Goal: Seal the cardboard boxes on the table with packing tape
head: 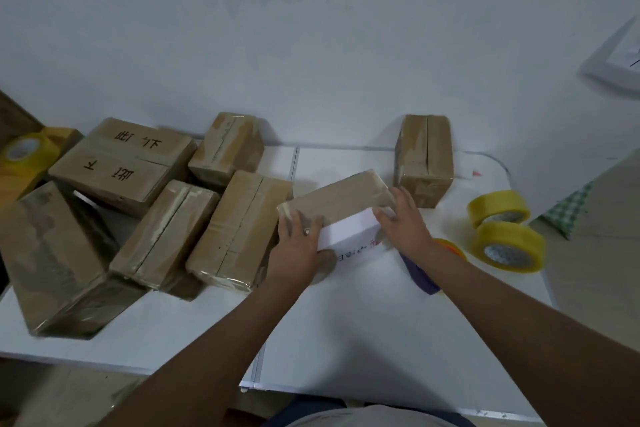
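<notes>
Centrally: one cardboard box [341, 208], tabletop [363, 315] middle, long axis running 8 to 2 o'clock. Left hand [299, 243] grips its 8 o'clock end, right hand [405, 218] its 2 o'clock end; tape rolls [507, 243] lie at 3 o'clock, nearer the right.

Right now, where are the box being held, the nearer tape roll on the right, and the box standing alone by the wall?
held box [341, 199], head view, brown upper face
nearer tape roll [509, 246], head view, yellow outer band
lone box [424, 158], head view, taped top seam
</notes>
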